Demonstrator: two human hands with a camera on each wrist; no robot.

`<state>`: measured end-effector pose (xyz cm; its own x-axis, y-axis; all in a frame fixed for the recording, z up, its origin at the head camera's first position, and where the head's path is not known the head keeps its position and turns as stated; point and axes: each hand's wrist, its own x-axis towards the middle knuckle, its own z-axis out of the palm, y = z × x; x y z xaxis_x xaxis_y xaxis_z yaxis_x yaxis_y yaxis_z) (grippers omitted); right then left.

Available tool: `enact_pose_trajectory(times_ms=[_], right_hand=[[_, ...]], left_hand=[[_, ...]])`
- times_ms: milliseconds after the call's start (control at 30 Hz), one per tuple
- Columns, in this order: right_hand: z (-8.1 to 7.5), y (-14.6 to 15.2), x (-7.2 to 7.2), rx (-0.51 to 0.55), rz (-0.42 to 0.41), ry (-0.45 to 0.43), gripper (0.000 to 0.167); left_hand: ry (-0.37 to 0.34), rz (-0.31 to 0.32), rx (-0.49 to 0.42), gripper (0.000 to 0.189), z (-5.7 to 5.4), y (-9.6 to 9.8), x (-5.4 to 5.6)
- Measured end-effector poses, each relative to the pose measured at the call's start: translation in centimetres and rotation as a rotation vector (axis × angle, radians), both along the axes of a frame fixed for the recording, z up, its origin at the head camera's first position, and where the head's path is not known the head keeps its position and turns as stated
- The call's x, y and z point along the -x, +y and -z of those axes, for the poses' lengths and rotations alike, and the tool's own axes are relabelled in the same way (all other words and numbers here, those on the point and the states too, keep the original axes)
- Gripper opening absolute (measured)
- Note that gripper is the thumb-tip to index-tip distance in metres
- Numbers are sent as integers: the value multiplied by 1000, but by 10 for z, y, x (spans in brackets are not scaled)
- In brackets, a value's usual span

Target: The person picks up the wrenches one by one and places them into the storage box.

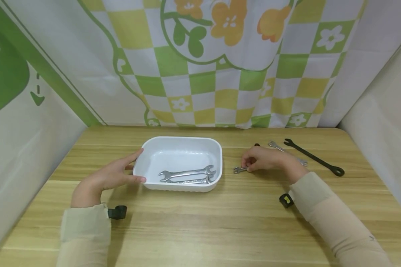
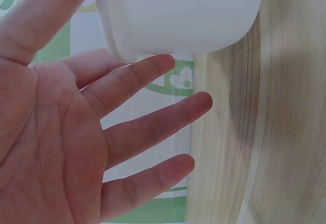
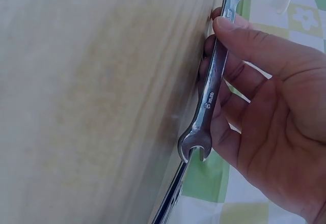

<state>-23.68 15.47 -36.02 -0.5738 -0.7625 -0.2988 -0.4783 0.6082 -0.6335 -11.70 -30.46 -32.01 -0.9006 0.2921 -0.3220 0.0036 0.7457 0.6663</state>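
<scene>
A white tray (image 1: 178, 189) stands left of the middle of the table, with two silver open-end wrenches (image 1: 187, 172) lying at its front right, one partly over the other. My left hand (image 1: 111, 176) rests against the tray's left end, thumb at the front corner and index finger at the back. In the left wrist view the other fingers (image 2: 158, 124) are stretched out and spread. To the right of the tray, my right hand (image 1: 265, 157) pinches a small silver open-end wrench (image 3: 210, 91) between thumb and fingertips, low over the table.
Beyond my right hand lie another silver wrench (image 1: 276, 145), partly hidden by the hand, and a long black wrench (image 1: 315, 158). A small dark tip (image 1: 257, 144) shows behind the fingers. A patterned curtain (image 1: 200, 85) hangs along the table's back edge.
</scene>
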Motion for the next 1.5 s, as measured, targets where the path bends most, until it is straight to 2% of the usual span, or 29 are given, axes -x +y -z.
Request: enact_pose_trajectory(times_ms=[800,1133,1500], right_hand=[[-8,4,-3,31,-9,34,9],[-19,2,-6,53,-8,86,10],[-38,-11,-10,127,-69,138,10]], left_hand=[[20,14,-12,107,-3,1,-1],[22,9,-18,107,-2,1,-1],[18,7,-12,107,0,0,-1]])
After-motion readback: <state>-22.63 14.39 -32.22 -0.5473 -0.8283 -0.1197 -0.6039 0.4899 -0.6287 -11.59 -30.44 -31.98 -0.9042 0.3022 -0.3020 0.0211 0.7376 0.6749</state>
